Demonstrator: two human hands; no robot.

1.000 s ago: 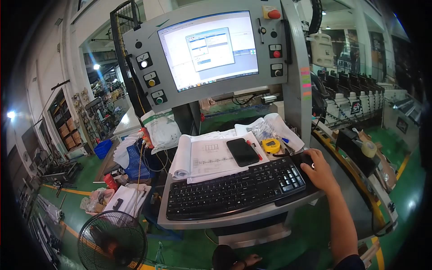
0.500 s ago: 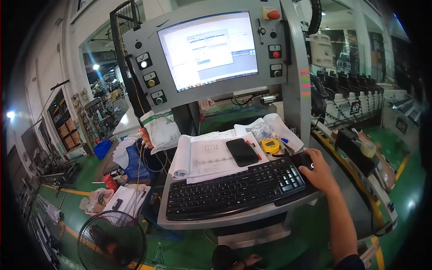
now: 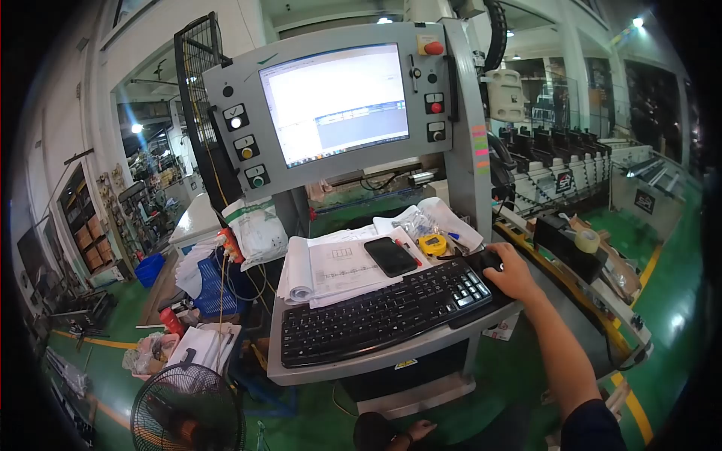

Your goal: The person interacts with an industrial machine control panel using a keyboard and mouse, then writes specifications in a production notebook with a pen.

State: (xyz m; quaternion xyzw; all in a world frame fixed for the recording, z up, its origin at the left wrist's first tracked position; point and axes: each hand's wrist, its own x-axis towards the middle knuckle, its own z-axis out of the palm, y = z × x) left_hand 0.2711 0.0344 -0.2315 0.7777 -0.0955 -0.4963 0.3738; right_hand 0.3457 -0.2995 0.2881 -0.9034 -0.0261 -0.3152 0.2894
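My right hand (image 3: 514, 276) is wrapped over a black computer mouse (image 3: 492, 260) at the right end of the console shelf. Just left of it lies a black keyboard (image 3: 383, 314). Low in the view, below the shelf, my left hand (image 3: 422, 430) rests near my lap with a dark band at its wrist; its fingers are too small and dim to read. Behind the keyboard, printed drawings (image 3: 335, 264) with a rolled edge carry a black phone (image 3: 390, 257). A yellow tape measure (image 3: 432, 244) sits beside them. Above stands a lit monitor (image 3: 338, 101) showing a software window.
Buttons and a red emergency stop (image 3: 433, 48) flank the screen. A black fan (image 3: 186, 410) stands at lower left, near a blue basket (image 3: 218, 282) and papers. On the right, a rail bears a tape roll (image 3: 587, 240); a long machine (image 3: 560, 169) stands behind.
The small dialog window on the screen has gone, and a mostly white page with a grey lower area shows. The view has shifted slightly. My right hand stays on the mouse.
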